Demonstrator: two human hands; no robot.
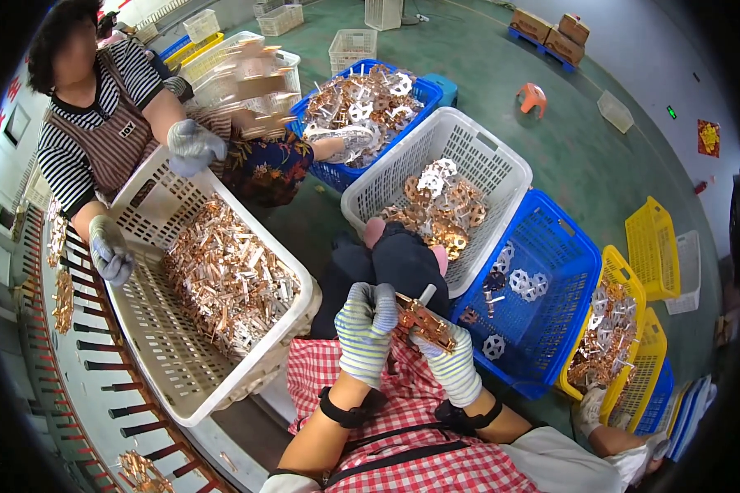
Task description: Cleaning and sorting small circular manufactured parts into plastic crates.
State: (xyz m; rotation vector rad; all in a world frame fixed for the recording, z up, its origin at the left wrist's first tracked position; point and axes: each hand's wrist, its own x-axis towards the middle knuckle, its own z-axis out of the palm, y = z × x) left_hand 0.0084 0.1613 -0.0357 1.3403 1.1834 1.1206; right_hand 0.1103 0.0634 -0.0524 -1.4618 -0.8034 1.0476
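Note:
Both my hands wear striped gloves and are close together above my lap. My right hand [452,366] is closed around a bunch of flat, stamped copper-coloured metal parts [426,324]. A pale flat strip [426,294] sticks up beside the bunch. My left hand [368,333] is closed at the bunch's left end; its fingertips are partly hidden. Just ahead of my knees stands a white crate [489,152] holding copper and silver stamped parts [446,205]. A blue crate [551,238] to the right has a few silver pieces [528,284] in it.
At the left, a white crate [185,386] is heaped with small copper strips [226,283]; a gloved co-worker [107,123] sits beyond it. Another person's glove [349,141] reaches into a full blue crate [423,94]. Yellow crates [617,261] line the right; a slatted rack [127,386] runs along the left.

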